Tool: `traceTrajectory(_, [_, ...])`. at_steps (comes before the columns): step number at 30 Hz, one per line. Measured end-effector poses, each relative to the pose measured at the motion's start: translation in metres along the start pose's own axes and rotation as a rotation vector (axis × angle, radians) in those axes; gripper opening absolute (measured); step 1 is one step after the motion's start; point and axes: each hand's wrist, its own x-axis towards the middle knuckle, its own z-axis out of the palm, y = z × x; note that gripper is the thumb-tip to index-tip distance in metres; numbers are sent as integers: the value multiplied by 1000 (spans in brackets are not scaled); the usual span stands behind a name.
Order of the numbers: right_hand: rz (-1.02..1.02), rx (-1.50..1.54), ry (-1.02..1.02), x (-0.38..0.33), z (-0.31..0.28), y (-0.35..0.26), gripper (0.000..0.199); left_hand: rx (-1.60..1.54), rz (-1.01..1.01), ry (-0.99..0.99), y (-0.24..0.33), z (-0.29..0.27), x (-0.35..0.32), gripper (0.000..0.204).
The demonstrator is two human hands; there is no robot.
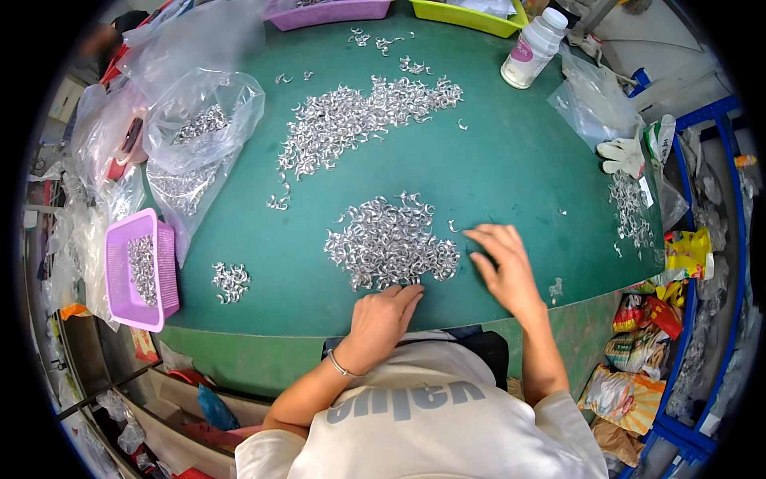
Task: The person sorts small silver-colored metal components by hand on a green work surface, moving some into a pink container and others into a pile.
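A heap of small, shiny, curved metal pieces (387, 243) lies on the green tabletop in front of me. At its near edge is my left hand (379, 319), its fingers bent and pressed together, the tips against the lowest pieces. Whatever the fingertips hold, if anything, is hidden. To the right of the heap, my right hand (507, 267) is open above the table, thumb apart from the stretched fingers. A single curved piece (453, 226) lies just left of its fingertips.
Beyond lies a larger spread of the same pieces (343, 120). A small cluster (230, 283) and a purple basket (165, 271) are at left, near a clear plastic bag (231, 104). A white bottle (533, 49), a glove (621, 156) and more pieces (630, 211) are at right.
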Motion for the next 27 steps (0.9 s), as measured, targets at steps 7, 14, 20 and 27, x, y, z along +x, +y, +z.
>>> traceTrajectory(7, [-92, 84, -45, 0, 38, 2, 22, 12, -43, 42, -5, 2, 0, 10])
traceTrajectory(14, [180, 461, -26, 5, 24, -5, 20, -66, 62, 187, -7, 6, 0, 13])
traceTrajectory(20, [171, 204, -98, -20, 23, -22, 32, 69, 161, 59, 6, 22, 20, 24])
traceTrajectory(27, [47, 258, 1, -24, 57, -47, 32, 107, 46, 176, -9, 9, 15, 23])
